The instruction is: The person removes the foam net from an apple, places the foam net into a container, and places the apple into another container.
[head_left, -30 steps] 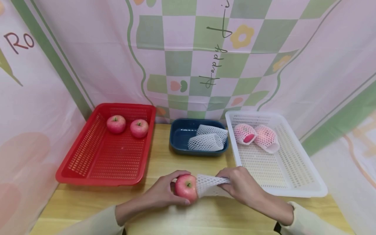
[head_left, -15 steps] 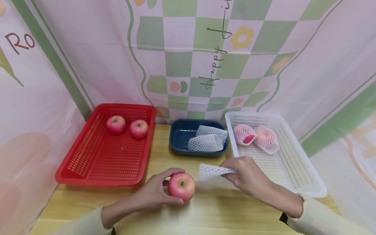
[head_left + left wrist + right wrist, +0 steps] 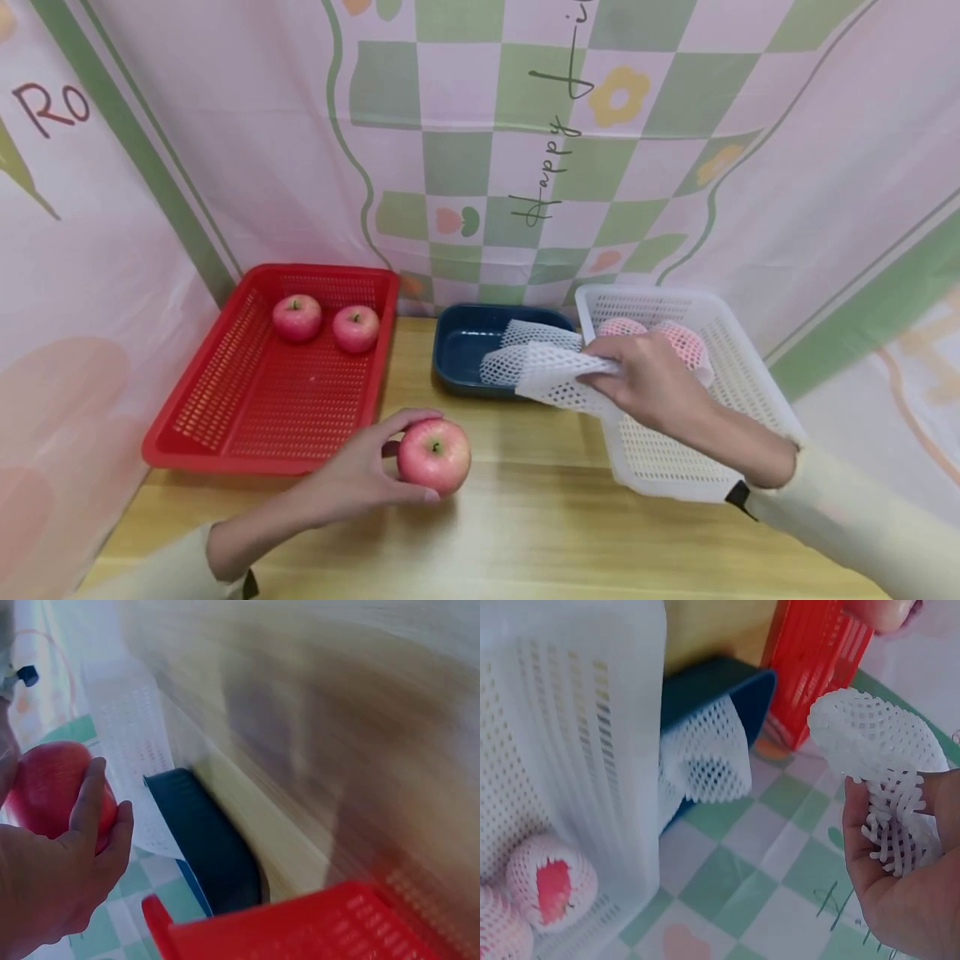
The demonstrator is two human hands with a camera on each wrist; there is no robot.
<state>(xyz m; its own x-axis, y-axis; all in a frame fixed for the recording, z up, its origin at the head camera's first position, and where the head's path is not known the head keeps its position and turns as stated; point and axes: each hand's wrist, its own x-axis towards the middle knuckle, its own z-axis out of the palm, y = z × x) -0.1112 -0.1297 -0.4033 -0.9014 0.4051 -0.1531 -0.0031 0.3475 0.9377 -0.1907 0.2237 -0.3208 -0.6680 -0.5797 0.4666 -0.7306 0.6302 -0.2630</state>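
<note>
A red apple point(image 3: 435, 457) is gripped from its left side by my left hand point(image 3: 367, 468), above the table's front part. The left wrist view shows the fingers curved around that apple point(image 3: 51, 787). My right hand point(image 3: 652, 379) pinches one end of a white foam fruit net point(image 3: 558, 377), whose free end points left. This net hangs over the near right edge of the blue tray point(image 3: 461, 343), where more foam nets point(image 3: 517, 333) lie. Seen from the right wrist, the held net point(image 3: 881, 735) is bunched between thumb and fingers.
At the left, a red basket point(image 3: 300, 408) holds two bare apples point(image 3: 297, 317). A white basket point(image 3: 720, 400) at the right contains two netted apples point(image 3: 684, 343), partly hidden by my right hand. A patterned cloth point(image 3: 465, 108) hangs behind the wooden table point(image 3: 517, 533).
The foam net has come off the apple's right side. My right hand has moved up and right with it to the blue tray, while my left hand has shifted left with the apple.
</note>
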